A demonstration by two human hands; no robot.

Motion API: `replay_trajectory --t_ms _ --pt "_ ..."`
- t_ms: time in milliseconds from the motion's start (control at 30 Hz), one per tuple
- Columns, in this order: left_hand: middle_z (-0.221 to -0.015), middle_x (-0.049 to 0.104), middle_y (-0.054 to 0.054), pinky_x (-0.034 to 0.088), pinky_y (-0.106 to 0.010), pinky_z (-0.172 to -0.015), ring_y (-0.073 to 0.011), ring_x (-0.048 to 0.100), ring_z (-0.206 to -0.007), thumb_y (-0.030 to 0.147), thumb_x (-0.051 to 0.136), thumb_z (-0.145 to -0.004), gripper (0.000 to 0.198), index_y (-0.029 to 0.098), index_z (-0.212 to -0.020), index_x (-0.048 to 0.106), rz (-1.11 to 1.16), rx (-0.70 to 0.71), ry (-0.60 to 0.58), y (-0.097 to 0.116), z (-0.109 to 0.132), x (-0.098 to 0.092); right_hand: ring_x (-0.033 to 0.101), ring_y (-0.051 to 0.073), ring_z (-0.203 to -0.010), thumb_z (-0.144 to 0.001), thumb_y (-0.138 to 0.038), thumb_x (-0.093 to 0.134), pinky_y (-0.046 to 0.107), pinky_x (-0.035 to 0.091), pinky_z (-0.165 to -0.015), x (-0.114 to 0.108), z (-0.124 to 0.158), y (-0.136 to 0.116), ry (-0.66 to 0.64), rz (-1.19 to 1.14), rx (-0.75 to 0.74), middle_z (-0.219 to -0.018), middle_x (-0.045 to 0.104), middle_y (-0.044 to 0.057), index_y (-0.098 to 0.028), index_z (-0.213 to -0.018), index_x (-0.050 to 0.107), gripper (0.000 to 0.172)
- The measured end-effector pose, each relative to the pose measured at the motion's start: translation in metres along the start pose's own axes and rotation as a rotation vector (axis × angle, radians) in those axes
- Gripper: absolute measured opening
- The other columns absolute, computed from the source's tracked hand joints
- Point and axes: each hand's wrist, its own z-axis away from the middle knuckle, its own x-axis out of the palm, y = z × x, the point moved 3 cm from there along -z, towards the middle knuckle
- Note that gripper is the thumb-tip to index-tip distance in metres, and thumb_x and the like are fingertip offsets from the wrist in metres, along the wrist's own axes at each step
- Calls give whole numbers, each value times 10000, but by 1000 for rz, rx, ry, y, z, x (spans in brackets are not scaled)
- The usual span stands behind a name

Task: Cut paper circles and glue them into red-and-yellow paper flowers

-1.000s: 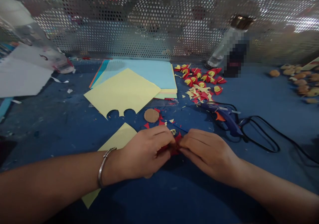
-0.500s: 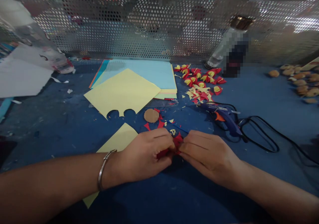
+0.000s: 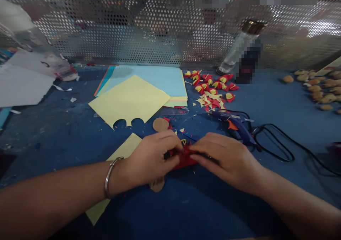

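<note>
Between my two hands is a piece of red paper, low over the blue table. My left hand, with a silver bangle at its wrist, pinches the paper's left side. Thumb and fingertips of my right hand close on its right edge. The fingers hide part of the paper's shape. Just beyond my left hand lies a round cardboard disc with red scraps beside it. Another cardboard piece shows under my left hand. A yellow paper strip runs beneath my left wrist.
A yellow sheet with round cut-outs lies on stacked coloured paper. Small red-and-yellow paper pieces sit right of it. A blue glue gun trails a black cord. Bottles stand near the perforated metal screen.
More of the red paper now shows between my hands, spread wider than before. The cardboard piece under my left hand has come into view. The whole view has shifted slightly.
</note>
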Motion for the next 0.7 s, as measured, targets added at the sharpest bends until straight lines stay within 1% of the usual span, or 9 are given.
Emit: replay_trajectory --t_ms 100,167,200,267,300,400,467,533,700 --pt "-847 771 -26 560 -268 -715 -158 713 -806 62 630 -852 162 197 -810 709 124 -158 70 -10 -6 -6 760 195 -902 -1087 -350 605 337 575 -836 -20 13 22 74 219 183 -991 803 58 -196 -1106 726 197" --pt "-843 750 -36 555 -272 -686 -161 700 -792 102 642 -847 137 197 -771 704 221 -265 105 -18 -8 -8 758 225 -887 -1066 -464 603 364 565 -799 -34 27 42 138 390 358 -985 797 68 -209 -1078 738 290" --pt "-844 742 -40 556 -278 -679 -166 697 -792 122 650 -838 118 198 -762 699 268 -307 125 -22 -9 -7 748 240 -867 -1058 -540 574 374 549 -759 -40 34 52 145 483 447 -967 788 76 -208 -1052 739 370" --pt "-847 736 -45 564 -302 -692 -182 702 -810 158 672 -823 75 203 -766 691 340 -367 159 -28 -8 -5 728 284 -882 -1025 -732 460 403 513 -727 -48 46 72 56 638 609 -928 754 88 -222 -983 714 572" --pt "-847 739 -46 566 -313 -701 -189 705 -820 172 683 -818 58 205 -771 688 363 -382 173 -31 -8 -4 717 302 -874 -990 -807 419 407 490 -703 -49 51 80 -3 675 686 -895 736 86 -232 -939 689 637" --pt "-847 748 -42 561 -316 -693 -184 706 -805 195 700 -826 50 209 -781 683 411 -394 207 -34 -7 -3 665 301 -713 -863 -927 441 386 398 -605 -50 58 100 -182 662 956 -780 691 57 -262 -892 611 687" --pt "-848 754 -39 557 -311 -682 -174 707 -783 200 704 -833 55 209 -782 683 415 -392 225 -36 -6 -3 619 271 -615 -809 -932 503 369 367 -581 -48 58 107 -242 592 1091 -728 675 26 -274 -934 579 674" --pt "-858 762 -41 557 -316 -685 -177 716 -792 200 709 -837 48 209 -793 694 385 -388 235 -37 -5 -4 608 255 -595 -785 -887 568 362 382 -590 -47 54 109 -220 526 1132 -709 670 7 -277 -966 563 637" --pt "-895 779 -49 575 -340 -729 -192 743 -855 169 712 -850 49 209 -822 714 327 -341 248 -39 -4 -5 637 239 -650 -745 -735 696 360 424 -635 -52 50 102 -24 486 1051 -744 693 20 -259 -924 596 518"
